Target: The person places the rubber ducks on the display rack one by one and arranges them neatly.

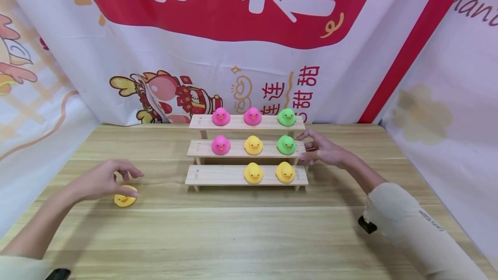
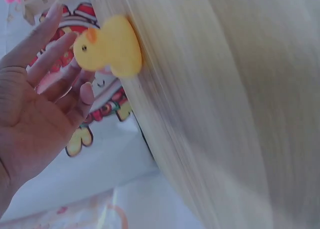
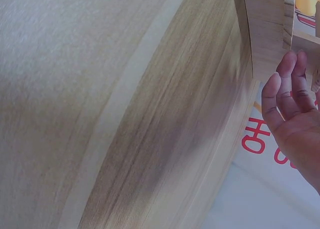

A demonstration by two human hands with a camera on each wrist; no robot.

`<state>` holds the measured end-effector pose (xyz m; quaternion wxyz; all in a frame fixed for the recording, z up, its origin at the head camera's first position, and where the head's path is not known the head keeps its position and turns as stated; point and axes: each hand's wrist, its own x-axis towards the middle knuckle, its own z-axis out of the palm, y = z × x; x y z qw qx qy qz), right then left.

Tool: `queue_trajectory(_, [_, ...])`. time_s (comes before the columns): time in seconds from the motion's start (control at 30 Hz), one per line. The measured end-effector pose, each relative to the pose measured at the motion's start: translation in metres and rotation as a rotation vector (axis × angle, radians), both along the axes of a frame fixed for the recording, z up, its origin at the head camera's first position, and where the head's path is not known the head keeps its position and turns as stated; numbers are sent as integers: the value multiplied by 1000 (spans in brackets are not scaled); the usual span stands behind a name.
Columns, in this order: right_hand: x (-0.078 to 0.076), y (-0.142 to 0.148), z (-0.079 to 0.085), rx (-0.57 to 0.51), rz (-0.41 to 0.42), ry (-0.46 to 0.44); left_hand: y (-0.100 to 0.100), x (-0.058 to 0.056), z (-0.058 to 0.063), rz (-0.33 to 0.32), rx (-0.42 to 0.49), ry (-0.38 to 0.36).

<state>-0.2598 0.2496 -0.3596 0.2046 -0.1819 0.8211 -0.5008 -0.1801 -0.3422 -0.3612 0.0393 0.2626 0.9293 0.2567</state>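
Observation:
In the head view, a yellow rubber duck (image 1: pixel 124 197) sits on the table at the left. My left hand (image 1: pixel 102 179) is over it with relaxed fingers, the thumb overlapping the duck's top. The left wrist view shows that duck (image 2: pixel 114 48) just beyond the spread fingers, with nothing in the palm. A three-step wooden rack (image 1: pixel 218 175) stands in the middle. At the right end of its middle step is my right hand (image 1: pixel 320 150), fingertips right at the wood and fingers loosely bent. Nearest to it is a green duck (image 1: pixel 287 145).
Pink ducks (image 1: pixel 221 116), green ducks and yellow ducks (image 1: pixel 253 173) stand on the steps, with the bottom step's left part bare. A printed cloth (image 1: pixel 233 55) hangs behind the wooden table (image 1: pixel 233 237), and more cloth hangs at both sides.

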Motion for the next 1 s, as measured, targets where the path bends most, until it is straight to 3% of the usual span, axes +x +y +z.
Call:
queue_trajectory(0.17, [-1, 0, 0, -6, 1, -1, -18, 1, -5, -49, 3, -72])
queue_trajectory(0.37, [-2, 0, -1, 1, 2, -2, -24, 3, -8, -56, 44, -152])
queue_trajectory(0.63, [-2, 0, -1, -6, -1, -2, -21, 0, -7, -5, 21, -166])
queue_trajectory(1.0, [-1, 0, -2, -6, -6, -7, -18, 0, -9, -42, 21, -135])
